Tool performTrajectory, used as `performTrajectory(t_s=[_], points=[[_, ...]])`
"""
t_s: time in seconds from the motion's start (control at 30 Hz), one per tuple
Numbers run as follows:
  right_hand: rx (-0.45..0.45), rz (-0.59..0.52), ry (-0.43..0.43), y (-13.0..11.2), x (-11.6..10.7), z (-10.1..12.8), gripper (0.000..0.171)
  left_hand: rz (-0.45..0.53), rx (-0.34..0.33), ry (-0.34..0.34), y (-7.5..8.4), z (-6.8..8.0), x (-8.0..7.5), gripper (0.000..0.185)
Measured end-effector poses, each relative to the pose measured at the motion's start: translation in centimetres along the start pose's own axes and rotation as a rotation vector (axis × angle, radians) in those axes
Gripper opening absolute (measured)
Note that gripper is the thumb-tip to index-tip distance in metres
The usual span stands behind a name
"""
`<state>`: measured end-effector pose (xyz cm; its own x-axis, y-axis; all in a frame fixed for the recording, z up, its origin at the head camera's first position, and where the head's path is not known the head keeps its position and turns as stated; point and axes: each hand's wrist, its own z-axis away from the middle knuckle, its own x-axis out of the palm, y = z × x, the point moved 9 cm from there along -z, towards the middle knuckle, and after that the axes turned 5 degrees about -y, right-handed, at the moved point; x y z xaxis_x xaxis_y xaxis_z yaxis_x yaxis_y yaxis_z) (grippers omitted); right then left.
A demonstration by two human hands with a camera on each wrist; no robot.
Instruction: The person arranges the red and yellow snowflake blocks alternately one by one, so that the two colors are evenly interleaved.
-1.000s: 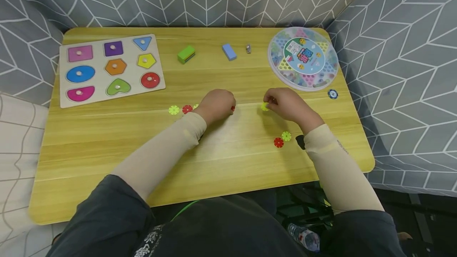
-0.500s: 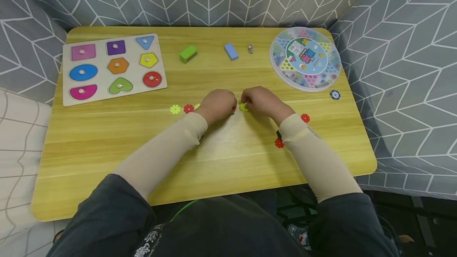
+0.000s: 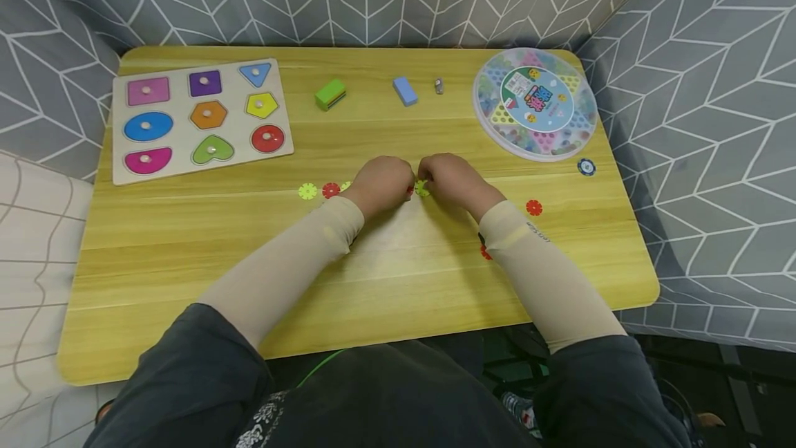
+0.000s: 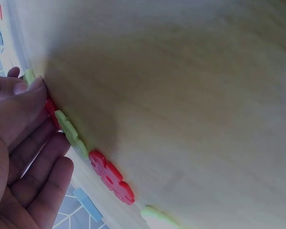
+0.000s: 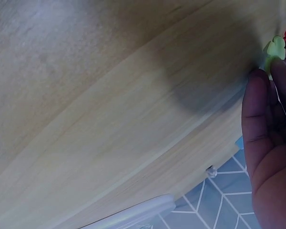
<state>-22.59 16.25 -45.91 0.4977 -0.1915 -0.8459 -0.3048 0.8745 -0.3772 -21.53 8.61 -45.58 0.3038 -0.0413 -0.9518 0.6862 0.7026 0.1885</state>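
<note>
A round clear box (image 3: pixel 536 103) w/ a printed lid is seen at the table's (image 3: pixel 186 254) far right corner; small coloured pieces are packed inside, lid on. At far left a shape board (image 3: pixel 199 120) holds nine coloured shapes, each seated in its own recess.

Mid-table, the left hand (image 3: pixel 378 184) and right hand (image 3: pixel 452 177) are brought almost together. A red snowflake disc (image 3: pixel 408 190) is pinched by the left fingers, pressed down at the tabletop; in the left wrist view it's joined edge-on to a row of green and red discs. A yellow-green disc (image 3: pixel 422 189) is pinched by the right fingertips (image 5: pixel 262 100), just beside the red one; contact betw. the two can't be told.

Loose discs nearby: yellow (image 3: pixel 307 191) and red (image 3: pixel 331 190) left of the left hand, red (image 3: pixel 533 207) right of the right forearm, another partly hidden under that sleeve. Further back: green block (image 3: pixel 330 94), blue block (image 3: pixel 405 90), a small grey item, and a dark blue token (image 3: pixel 586 167) near the box.
</note>
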Motion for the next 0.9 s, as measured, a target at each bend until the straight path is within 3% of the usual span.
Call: performTrajectory(t_s=[0.37,0.5,0.7,0.9], points=[[0.012,-0.01,0.022,0.3,-0.1,0.6,0.012,0.016,0.012,0.011,0.4,-0.3,0.0,0.014],[0.037,-0.023,0.075,1.3,-1.4,1.6,0.015,0.033,0.02,-0.004,0.4,-0.4,0.1,0.012],[0.168,-0.045,0.123,6.4,-4.2,6.1,0.029,0.058,0.023,-0.023,0.1,-0.2,0.1,0.013],[0.354,-0.077,0.062,12.9,-3.7,11.6,0.038,0.044,0.047,-0.032,0.5,-0.5,0.1,0.017]])
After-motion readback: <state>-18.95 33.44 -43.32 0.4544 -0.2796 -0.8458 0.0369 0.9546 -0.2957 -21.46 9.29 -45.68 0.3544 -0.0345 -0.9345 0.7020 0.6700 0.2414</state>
